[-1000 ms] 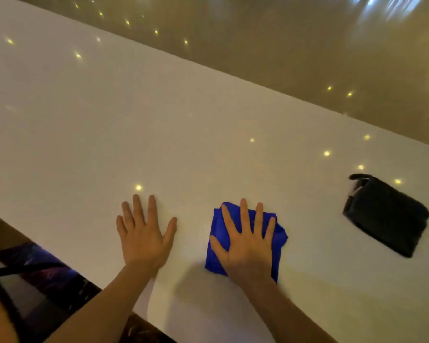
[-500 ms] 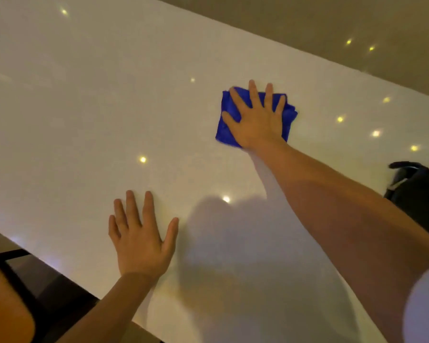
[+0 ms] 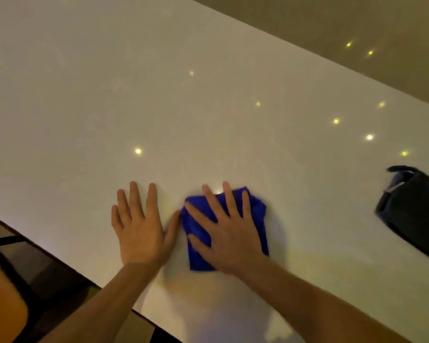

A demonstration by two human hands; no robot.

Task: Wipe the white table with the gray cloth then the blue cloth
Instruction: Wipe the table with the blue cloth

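Pressing down on the blue cloth [image 3: 254,220], your right hand [image 3: 229,233] lies flat with its fingers spread wide, palm on the crumpled fabric rather than gripping it. The cloth sits on the white tabletop [image 3: 183,107] near the front edge, its blue showing past your fingertips and on both sides of the hand. Your right forearm runs in from the lower right at a slant. Just beside the cloth, your left hand [image 3: 140,226] rests open and flat on the bare tabletop, fingers pointing away from you, its thumb touching or nearly touching the cloth's left edge. Well apart at the right edge lies the dark gray cloth [image 3: 414,214], folded, partly cut off by the frame. Half a second ago your right arm was stretched far out with the blue cloth deep on the tabletop; now you have drawn it back close to your left hand, which has kept its place.
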